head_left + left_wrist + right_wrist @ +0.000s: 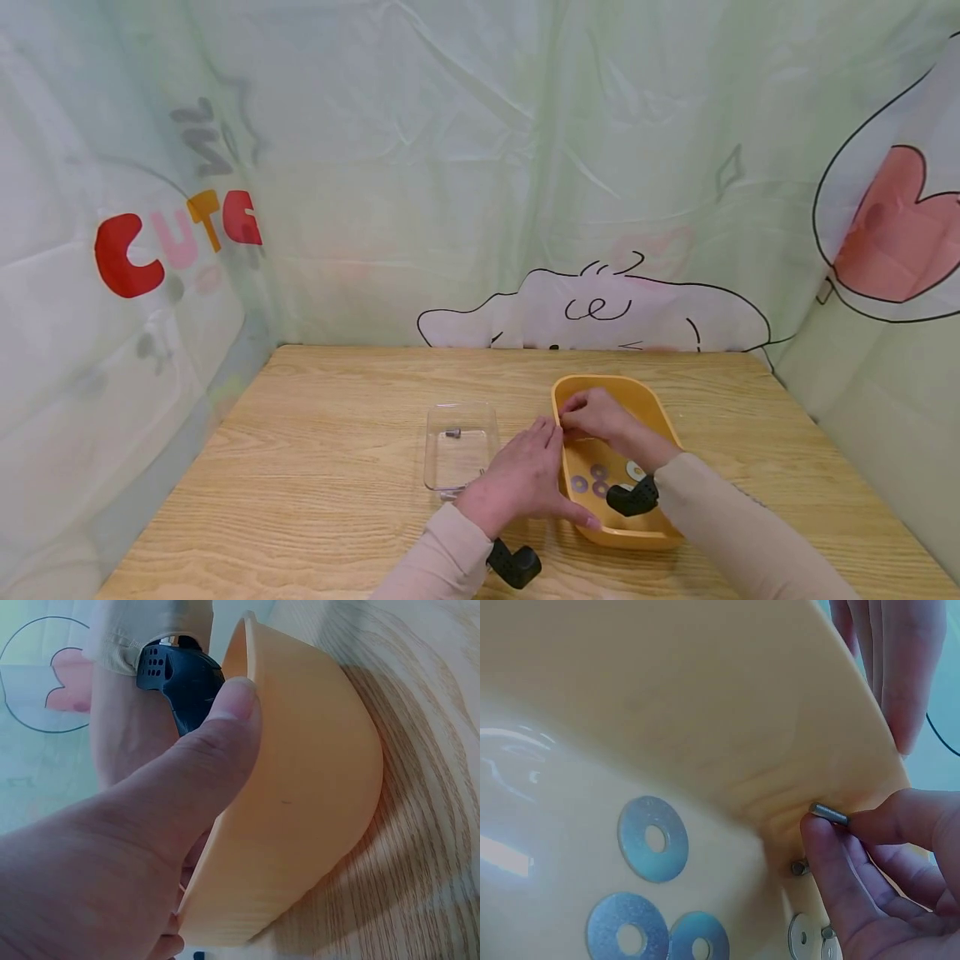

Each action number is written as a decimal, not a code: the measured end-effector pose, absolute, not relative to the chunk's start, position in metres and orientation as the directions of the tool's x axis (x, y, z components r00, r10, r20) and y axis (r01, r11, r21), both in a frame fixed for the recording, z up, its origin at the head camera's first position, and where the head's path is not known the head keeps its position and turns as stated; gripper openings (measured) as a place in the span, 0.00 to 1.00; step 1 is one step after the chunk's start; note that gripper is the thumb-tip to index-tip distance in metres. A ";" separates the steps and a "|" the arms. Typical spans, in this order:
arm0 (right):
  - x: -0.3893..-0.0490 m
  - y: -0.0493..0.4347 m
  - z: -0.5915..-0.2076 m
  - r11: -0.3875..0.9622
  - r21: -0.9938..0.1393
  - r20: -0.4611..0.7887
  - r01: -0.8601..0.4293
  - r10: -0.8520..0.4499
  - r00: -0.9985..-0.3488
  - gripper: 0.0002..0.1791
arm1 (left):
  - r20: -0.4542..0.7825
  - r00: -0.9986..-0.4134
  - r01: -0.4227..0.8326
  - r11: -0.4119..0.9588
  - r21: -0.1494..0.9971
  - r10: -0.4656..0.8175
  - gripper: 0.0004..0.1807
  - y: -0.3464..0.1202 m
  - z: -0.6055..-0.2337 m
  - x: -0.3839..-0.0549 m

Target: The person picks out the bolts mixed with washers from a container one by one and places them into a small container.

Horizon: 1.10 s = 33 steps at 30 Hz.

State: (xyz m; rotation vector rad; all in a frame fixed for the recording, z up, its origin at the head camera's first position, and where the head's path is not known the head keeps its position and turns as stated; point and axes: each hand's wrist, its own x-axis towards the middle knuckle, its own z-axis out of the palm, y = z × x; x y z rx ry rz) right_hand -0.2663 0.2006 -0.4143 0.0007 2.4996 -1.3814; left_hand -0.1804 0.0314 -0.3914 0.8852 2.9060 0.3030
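Observation:
Inside the orange bin [630,540], my right hand [597,417] pinches a small metal bolt [829,814] between thumb and fingertips, close to the bin's wall. Just below that bolt in the right wrist view, another bolt [800,868] lies in the corner. Several flat washers [632,832] are spread over the bin floor. My left hand [517,475] rests along the bin's left side, its fingers stretched out against the outer wall. Its thumb [234,705] touches the rim at the near corner.
Left of the bin stands a clear plastic box [426,450] with a bolt [453,433] in it. More metal pieces [448,496] show at its front edge, partly behind my left hand. A printed curtain [405,208] hangs behind the wooden table [300,500].

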 end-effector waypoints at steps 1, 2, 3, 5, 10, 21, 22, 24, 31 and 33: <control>-0.266 0.201 -0.414 0.538 -0.831 -0.250 0.141 -0.135 -0.959 0.11 | -0.029 -0.829 0.541 0.813 0.215 0.559 0.72 0.031 -0.391 -0.180; -0.266 0.201 -0.414 0.533 -0.833 -0.254 0.147 -0.132 -0.958 0.11 | -0.031 -0.829 0.540 0.813 0.219 0.559 0.72 0.031 -0.391 -0.180; -0.266 0.201 -0.414 0.529 -0.835 -0.257 0.153 -0.129 -0.958 0.11 | -0.034 -0.829 0.538 0.813 0.225 0.558 0.72 0.031 -0.391 -0.180; -0.267 0.201 -0.413 0.524 -0.838 -0.258 0.153 -0.133 -0.957 0.11 | -0.041 -0.830 0.532 0.813 0.235 0.556 0.72 0.031 -0.391 -0.180; -0.266 0.202 -0.411 0.516 -0.844 -0.256 0.148 -0.145 -0.956 0.12 | -0.039 -0.829 0.529 0.806 0.264 0.557 0.72 0.030 -0.392 -0.180; -0.263 0.206 -0.405 0.490 -0.863 -0.249 0.120 -0.206 -0.946 0.13 | -0.022 -0.813 0.552 0.783 0.285 0.581 0.72 0.027 -0.395 -0.181; -0.263 0.206 -0.404 0.485 -0.866 -0.250 0.121 -0.211 -0.945 0.13 | -0.021 -0.811 0.554 0.780 0.289 0.584 0.71 0.027 -0.394 -0.181; -0.263 0.207 -0.402 0.478 -0.870 -0.251 0.121 -0.219 -0.943 0.13 | -0.020 -0.807 0.558 0.773 0.302 0.590 0.71 0.026 -0.394 -0.181; -0.265 0.211 -0.403 0.454 -0.881 -0.257 0.133 -0.224 -0.940 0.13 | -0.014 -0.793 0.573 0.755 0.320 0.609 0.68 0.023 -0.393 -0.182; -0.265 0.213 -0.401 0.449 -0.885 -0.251 0.126 -0.231 -0.940 0.13 | 0.001 -0.788 0.584 0.749 0.313 0.615 0.68 0.023 -0.392 -0.183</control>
